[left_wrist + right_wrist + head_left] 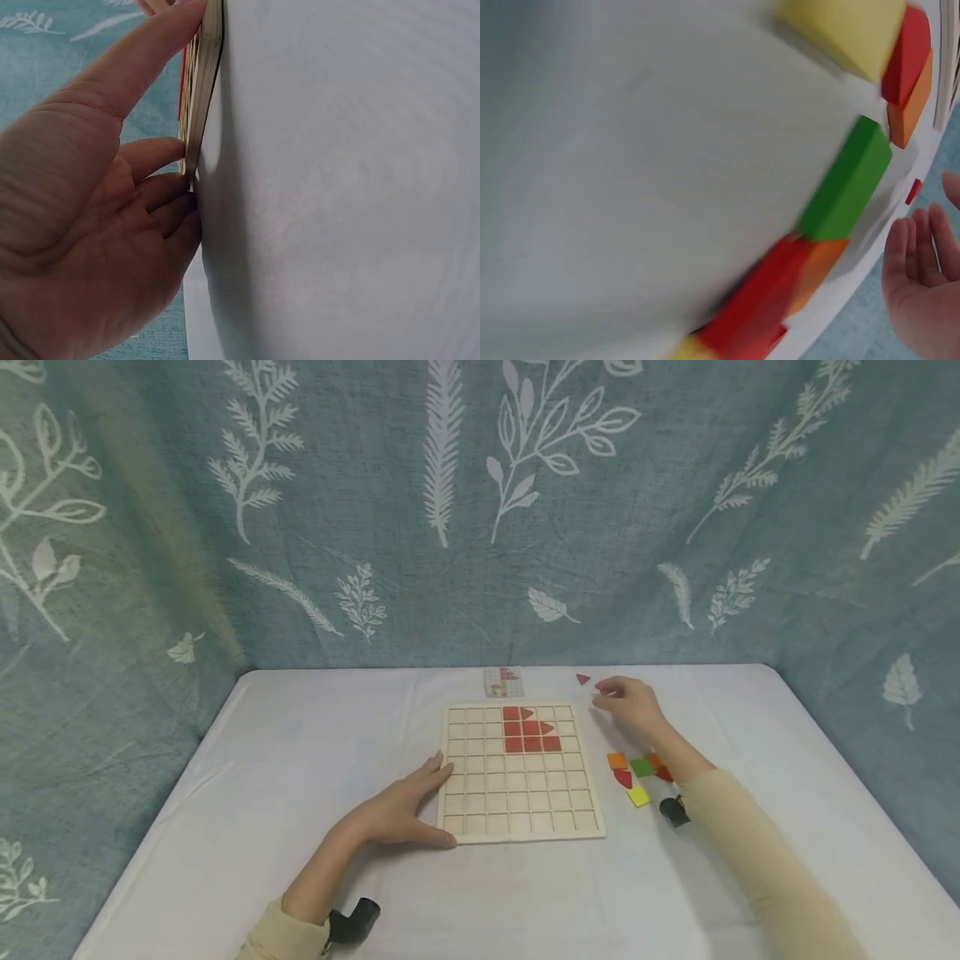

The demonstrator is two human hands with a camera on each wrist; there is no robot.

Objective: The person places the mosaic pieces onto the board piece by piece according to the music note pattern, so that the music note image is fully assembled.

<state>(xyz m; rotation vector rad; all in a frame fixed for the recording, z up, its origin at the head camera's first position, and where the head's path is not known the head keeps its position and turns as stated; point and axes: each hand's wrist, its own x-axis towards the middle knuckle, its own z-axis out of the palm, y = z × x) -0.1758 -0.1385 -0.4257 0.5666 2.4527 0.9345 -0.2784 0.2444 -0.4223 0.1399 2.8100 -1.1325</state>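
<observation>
My left hand [408, 806] rests at the near left corner of a pale wooden grid board [517, 842]. Its thumb [142, 64] lies along the front edge and its fingers touch the left side. Several red tiles [522, 728], squares and pointed pieces, sit in the board's upper cells. Beyond the board's far right corner, my right hand [628, 700] hovers with thumb and fingers apart and nothing seen between them. A loose red triangular tile [582, 679] lies just past its fingertips.
A small pattern card [503, 682] lies behind the board. Right of the board, under the right forearm, are loose tiles: a green one [642, 767], a yellow one [639, 796], an orange one [617, 761] and several others. A patterned curtain [450, 527] hangs behind the white table [315, 727].
</observation>
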